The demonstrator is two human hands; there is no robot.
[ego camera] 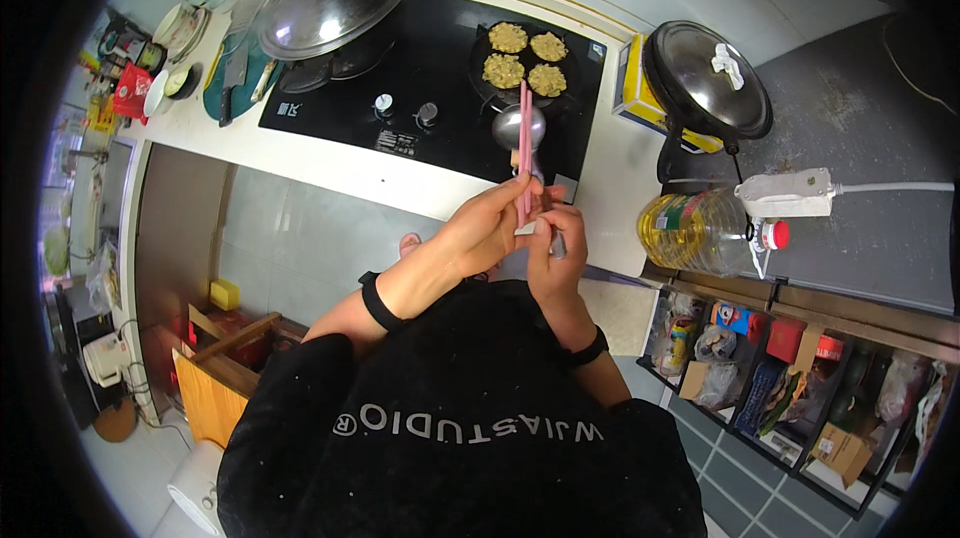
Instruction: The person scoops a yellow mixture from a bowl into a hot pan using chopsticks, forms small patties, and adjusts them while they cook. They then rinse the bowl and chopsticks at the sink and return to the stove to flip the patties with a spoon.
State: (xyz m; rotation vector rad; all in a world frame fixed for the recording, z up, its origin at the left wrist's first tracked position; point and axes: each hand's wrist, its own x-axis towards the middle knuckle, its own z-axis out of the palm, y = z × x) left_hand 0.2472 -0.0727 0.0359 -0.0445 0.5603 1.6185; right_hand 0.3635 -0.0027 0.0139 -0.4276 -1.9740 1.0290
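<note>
Several yellowish patties (547, 79) lie apart in a dark round pan (527, 58) on the black glass hob (439, 35). My left hand (489, 223) grips a pair of pink chopsticks (526, 140), whose far tips reach the pan's near edge. A metal ladle (517, 127) has its bowl under the chopsticks, just before the pan; its handle runs towards my hands. Close beside, my right hand (557, 245) has its fingers bent around the end of a grey metal handle (558, 244), near the chopsticks' lower ends. Which hand bears the ladle is partly hidden.
A lidded wok (334, 9) stands on the hob's left. Further left, a cleaver (234, 80) lies on a green board (251, 69). To the right are a lidded pan (709, 80) by a yellow box (637, 92), an oil bottle (697, 232) and a white power strip (787, 193).
</note>
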